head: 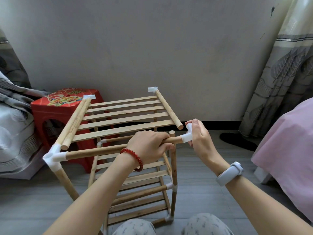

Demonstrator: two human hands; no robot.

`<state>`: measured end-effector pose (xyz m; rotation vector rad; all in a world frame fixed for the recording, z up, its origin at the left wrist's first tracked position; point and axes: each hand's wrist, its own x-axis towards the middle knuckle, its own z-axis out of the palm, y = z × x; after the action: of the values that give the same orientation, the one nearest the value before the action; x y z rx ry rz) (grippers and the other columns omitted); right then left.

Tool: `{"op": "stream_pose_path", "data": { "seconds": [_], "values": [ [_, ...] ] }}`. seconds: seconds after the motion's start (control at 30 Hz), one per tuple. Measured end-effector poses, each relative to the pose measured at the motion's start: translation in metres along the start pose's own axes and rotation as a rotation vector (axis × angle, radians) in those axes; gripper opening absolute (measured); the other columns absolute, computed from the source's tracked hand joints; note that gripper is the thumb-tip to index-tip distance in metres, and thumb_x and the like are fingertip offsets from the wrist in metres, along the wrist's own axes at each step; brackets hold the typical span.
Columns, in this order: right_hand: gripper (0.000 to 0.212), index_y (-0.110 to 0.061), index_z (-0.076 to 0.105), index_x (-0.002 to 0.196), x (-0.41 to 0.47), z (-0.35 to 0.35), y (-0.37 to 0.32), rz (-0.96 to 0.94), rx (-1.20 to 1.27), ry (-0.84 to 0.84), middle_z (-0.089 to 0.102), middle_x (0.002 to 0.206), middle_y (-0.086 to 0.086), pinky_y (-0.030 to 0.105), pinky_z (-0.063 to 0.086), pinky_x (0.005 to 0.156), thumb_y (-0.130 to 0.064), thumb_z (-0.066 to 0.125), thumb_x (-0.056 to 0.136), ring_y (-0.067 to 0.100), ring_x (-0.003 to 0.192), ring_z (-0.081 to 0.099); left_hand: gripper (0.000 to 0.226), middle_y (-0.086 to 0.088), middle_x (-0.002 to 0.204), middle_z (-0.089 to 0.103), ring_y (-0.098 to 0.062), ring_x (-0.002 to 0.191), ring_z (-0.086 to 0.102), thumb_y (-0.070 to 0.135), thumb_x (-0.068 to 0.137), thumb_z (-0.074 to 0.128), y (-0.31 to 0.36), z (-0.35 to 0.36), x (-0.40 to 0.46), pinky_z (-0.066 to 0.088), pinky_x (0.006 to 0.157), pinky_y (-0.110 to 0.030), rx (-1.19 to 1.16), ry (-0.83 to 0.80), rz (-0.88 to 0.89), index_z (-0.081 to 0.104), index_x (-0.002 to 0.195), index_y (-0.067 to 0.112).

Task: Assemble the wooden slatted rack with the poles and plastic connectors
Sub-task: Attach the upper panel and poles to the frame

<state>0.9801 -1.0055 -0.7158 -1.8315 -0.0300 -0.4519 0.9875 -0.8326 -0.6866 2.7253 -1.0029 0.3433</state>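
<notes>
Knees [135, 226] below rack [125, 114], stool [67, 106] behind.

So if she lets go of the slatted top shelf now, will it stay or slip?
The top shelf would probably slip: its right rail's near end is bare, in no connector. It looks stiff, since the slats are fixed to both rails. Thin wood suggests it is light. The right hand holds the white connector nearby.

I see a grey wood-look plank floor [203, 197] carrying everything here. Standing directly on it are the pale wooden slatted rack [128, 167] on its pole legs and, just beside it at the left, a red plastic stool [55, 116] with a floral top. A dark flat item [237, 140] lies on the floor near the curtain; I cannot tell what it is.
</notes>
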Motion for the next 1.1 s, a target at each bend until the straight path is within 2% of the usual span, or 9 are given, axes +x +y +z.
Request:
{"op": "stream_pose_path", "data": {
  "seconds": [0.1,0.2,0.43,0.6,0.77,0.83,0.93,1.0,1.1],
  "values": [
    [0.031,-0.022,0.046,0.091,-0.005,0.003,-0.001,0.024,0.037,0.015,0.042,0.065,0.0,0.021,0.035,0.051,-0.036,0.021,0.102,0.009,0.054,0.04,0.032,0.011,0.079,0.055,-0.006,0.065,0.048,0.046,0.095,0.04,0.001,0.0,0.0,0.035,0.054,-0.017,0.01,0.006,-0.003,0.056,0.115,0.026],
    [0.03,-0.02,0.045,0.094,-0.011,0.011,-0.002,0.098,0.178,-0.086,0.045,0.069,0.003,0.014,0.038,0.045,-0.037,0.021,0.102,0.002,0.048,0.044,0.031,0.007,0.086,0.06,-0.01,0.072,0.053,0.044,0.095,0.041,0.002,-0.002,-0.001,0.045,0.063,-0.024,0.011,-0.005,-0.002,0.055,0.117,0.025],
    [0.027,-0.014,0.032,0.114,-0.012,0.018,-0.014,0.037,0.259,-0.148,0.045,0.073,0.005,0.013,0.038,0.046,-0.034,0.02,0.101,0.004,0.049,0.042,0.028,0.005,0.086,0.061,-0.01,0.071,0.05,0.038,0.095,0.047,0.0,-0.008,-0.003,0.045,0.065,-0.024,-0.01,0.025,-0.007,0.057,0.116,0.022],
    [0.024,-0.018,0.028,0.112,-0.01,0.016,-0.015,0.047,0.325,-0.204,0.043,0.074,0.007,0.014,0.037,0.046,-0.037,0.019,0.1,0.004,0.048,0.042,0.028,0.007,0.081,0.057,-0.008,0.068,0.049,0.038,0.095,0.047,-0.002,-0.009,-0.003,0.041,0.062,-0.021,-0.003,0.024,0.002,0.057,0.116,0.022],
    [0.06,-0.024,0.02,0.137,-0.014,0.006,-0.007,0.056,0.301,-0.358,0.053,0.092,0.013,0.017,0.051,0.06,-0.054,0.02,0.084,0.007,0.058,0.056,0.026,0.01,0.078,0.054,-0.007,0.067,0.049,0.038,0.095,0.046,-0.001,-0.008,-0.006,0.041,0.062,-0.02,0.022,0.002,0.013,0.057,0.113,0.023],
    [0.052,-0.021,0.03,0.135,-0.007,-0.003,0.002,0.069,0.291,-0.284,0.062,0.089,0.012,0.02,0.053,0.064,-0.05,0.017,0.094,0.011,0.068,0.062,0.028,0.011,0.078,0.054,-0.006,0.066,0.049,0.039,0.096,0.043,-0.002,-0.008,-0.007,0.039,0.06,-0.018,0.039,0.004,0.025,0.054,0.117,0.024],
    [0.032,-0.008,0.044,0.126,0.009,-0.014,0.02,0.176,0.337,-0.127,0.065,0.069,-0.002,0.033,0.049,0.069,-0.02,0.024,0.103,0.013,0.069,0.062,0.03,0.013,0.078,0.05,-0.006,0.066,0.046,0.04,0.097,0.039,-0.002,-0.009,-0.005,0.036,0.058,-0.019,0.099,-0.006,0.033,0.048,0.122,0.027],
    [0.032,-0.007,0.051,0.122,0.014,-0.014,0.028,0.259,0.343,-0.194,0.068,0.081,0.0,0.029,0.05,0.067,-0.014,0.027,0.101,0.013,0.076,0.064,0.028,0.013,0.079,0.047,-0.005,0.066,0.044,0.038,0.097,0.038,0.002,-0.007,-0.003,0.033,0.055,-0.019,0.116,-0.028,0.014,0.049,0.121,0.026],
    [0.03,-0.018,0.061,0.108,0.012,-0.009,0.031,0.305,0.391,-0.371,0.07,0.094,0.001,0.019,0.05,0.063,-0.021,0.033,0.1,0.008,0.082,0.067,0.027,0.013,0.08,0.05,-0.004,0.066,0.046,0.04,0.095,0.04,0.013,-0.002,-0.001,0.036,0.055,-0.019,0.021,-0.012,-0.051,0.053,0.113,0.026]
  ]
}}
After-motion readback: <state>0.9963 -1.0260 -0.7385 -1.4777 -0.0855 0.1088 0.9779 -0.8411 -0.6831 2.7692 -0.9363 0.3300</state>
